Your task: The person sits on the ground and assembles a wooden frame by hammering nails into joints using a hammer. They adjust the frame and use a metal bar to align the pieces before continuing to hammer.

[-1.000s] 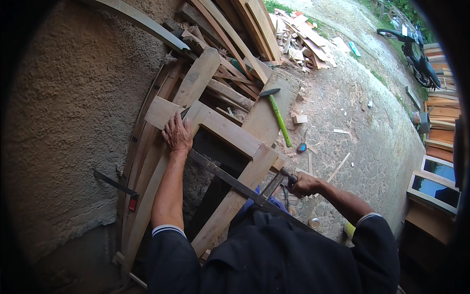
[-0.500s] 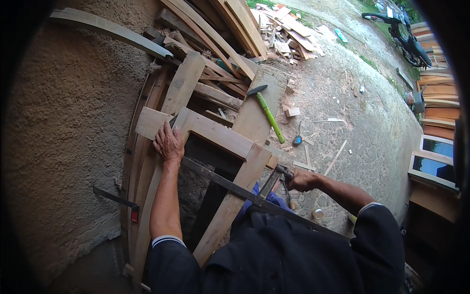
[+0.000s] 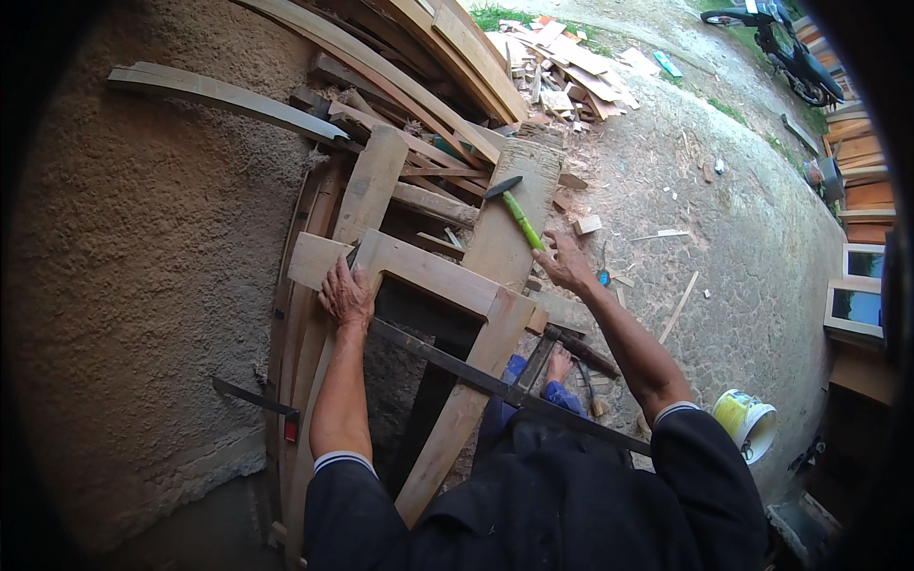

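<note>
My left hand (image 3: 347, 295) lies over the left corner of a wooden frame (image 3: 433, 273), its fingers bent round the wood beside a clamp's dark jaw. A long metal bar clamp (image 3: 438, 357) spans beneath the frame, its screw end (image 3: 581, 350) standing by the right-hand corner with no hand on it. My right hand (image 3: 568, 264) is at the lower end of the green handle of a hammer (image 3: 519, 217), fingers round it; the handle's end is hidden beneath the hand. The hammer lies on a broad plank (image 3: 495, 228).
Long boards (image 3: 381, 76) lean at the back left along a rough wall (image 3: 190, 228). Offcuts (image 3: 571, 71) are heaped at the far side. A white bucket (image 3: 745, 425) stands at the right, a motorcycle (image 3: 795, 57) far right. Another clamp end (image 3: 289, 423) juts out left.
My right hand has left the clamp's screw handle and moved up and away to the hammer's handle. My left hand keeps its place on the frame. The view has shifted slightly.
</note>
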